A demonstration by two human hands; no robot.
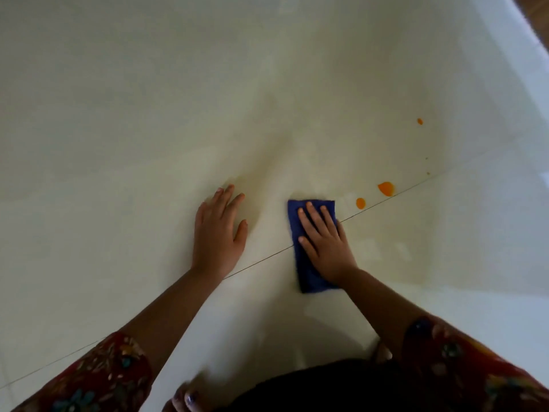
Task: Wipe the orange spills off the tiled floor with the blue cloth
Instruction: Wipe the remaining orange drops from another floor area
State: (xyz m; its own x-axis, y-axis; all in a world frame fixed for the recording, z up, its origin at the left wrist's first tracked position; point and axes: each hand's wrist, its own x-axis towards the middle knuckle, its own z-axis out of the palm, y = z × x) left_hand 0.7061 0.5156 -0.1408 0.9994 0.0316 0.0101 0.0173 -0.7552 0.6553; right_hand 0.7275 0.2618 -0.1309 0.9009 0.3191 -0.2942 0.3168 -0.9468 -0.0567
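head view: we see right hand (322, 243) flat, fingers spread, pressing the blue cloth (309, 248) on the tiled floor (118, 144).
left hand (218, 230) open, palm down beside it; orange spills (386, 188) just right of cloth.

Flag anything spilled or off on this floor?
Three orange spills remain on the pale tiled floor: two just right of the folded blue cloth, one small drop farther away.

The right hand (323, 242) lay flat on the folded blue cloth (309, 257), pressing it to the pale tiled floor (118, 114) across a grout line (416, 184). The left hand (218, 230) rested palm-down beside it. Orange spills (386, 188) sat just right of the cloth.
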